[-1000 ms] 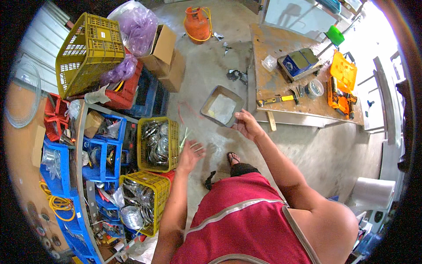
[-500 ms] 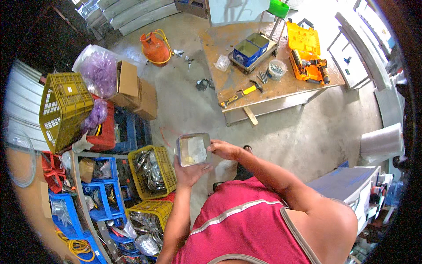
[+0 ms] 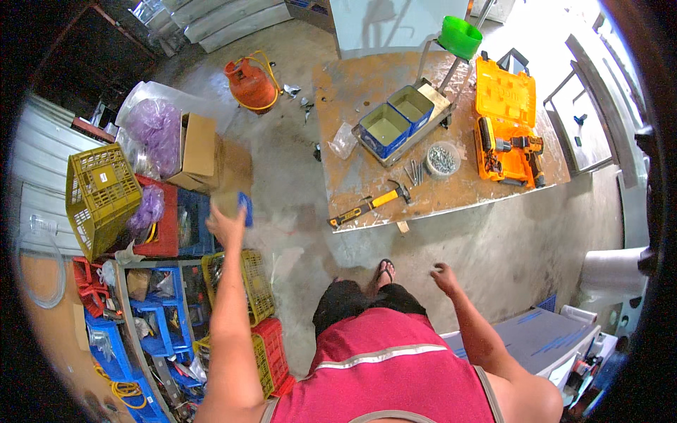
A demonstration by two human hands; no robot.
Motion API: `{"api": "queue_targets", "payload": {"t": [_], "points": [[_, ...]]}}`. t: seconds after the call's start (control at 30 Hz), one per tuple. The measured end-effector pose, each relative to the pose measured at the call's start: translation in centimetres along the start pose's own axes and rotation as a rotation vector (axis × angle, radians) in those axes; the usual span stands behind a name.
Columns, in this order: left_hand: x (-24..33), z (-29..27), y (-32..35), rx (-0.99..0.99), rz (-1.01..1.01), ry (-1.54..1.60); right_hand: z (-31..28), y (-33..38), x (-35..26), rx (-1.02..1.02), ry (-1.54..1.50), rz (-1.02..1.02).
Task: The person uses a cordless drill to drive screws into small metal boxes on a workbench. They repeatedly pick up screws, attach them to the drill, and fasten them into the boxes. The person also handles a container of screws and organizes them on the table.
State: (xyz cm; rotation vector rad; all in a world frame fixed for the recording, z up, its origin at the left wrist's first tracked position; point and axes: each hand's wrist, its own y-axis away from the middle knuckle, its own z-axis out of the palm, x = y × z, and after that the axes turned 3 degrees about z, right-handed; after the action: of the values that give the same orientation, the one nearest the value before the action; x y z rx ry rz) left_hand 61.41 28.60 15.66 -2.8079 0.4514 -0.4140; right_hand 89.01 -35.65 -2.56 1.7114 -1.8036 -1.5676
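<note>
My left hand (image 3: 227,229) is stretched out to the left, closed around a square tin with a blue outer side (image 3: 245,209). Motion blurs the tin, and its inside is hard to make out. It is in the air near a cardboard box (image 3: 197,148) and above the yellow crates. Off to the right, my right hand (image 3: 446,280) hangs over the floor with its fingers loosely bent and apart, nothing visible in them. Two similar blue tins (image 3: 384,129) stand side by side on a low stand on the worktable (image 3: 338,92).
A hammer (image 3: 370,205), loose bolts, a tub of screws (image 3: 443,158) and an orange case with a drill (image 3: 525,151) lie on the table. An orange gas cylinder (image 3: 250,86) stands on the floor. Blue bins (image 3: 166,307) and yellow crates (image 3: 257,285) line my left.
My right hand has let go of the tin and swung down to the right. My left hand has carried the tin left and away from me. The view has shifted toward the table.
</note>
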Motion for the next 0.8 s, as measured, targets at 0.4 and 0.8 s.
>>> {"api": "queue_targets", "payload": {"t": [0.4,0.8], "points": [[30.1,18.4,-17.3,0.003,0.41,0.317,-7.3,8.6,9.9,0.375,-0.721,0.495],[33.7,22.8,-20.8,0.021,0.124,0.3,-7.3,8.1,5.1,0.286,-0.887,0.547]]}}
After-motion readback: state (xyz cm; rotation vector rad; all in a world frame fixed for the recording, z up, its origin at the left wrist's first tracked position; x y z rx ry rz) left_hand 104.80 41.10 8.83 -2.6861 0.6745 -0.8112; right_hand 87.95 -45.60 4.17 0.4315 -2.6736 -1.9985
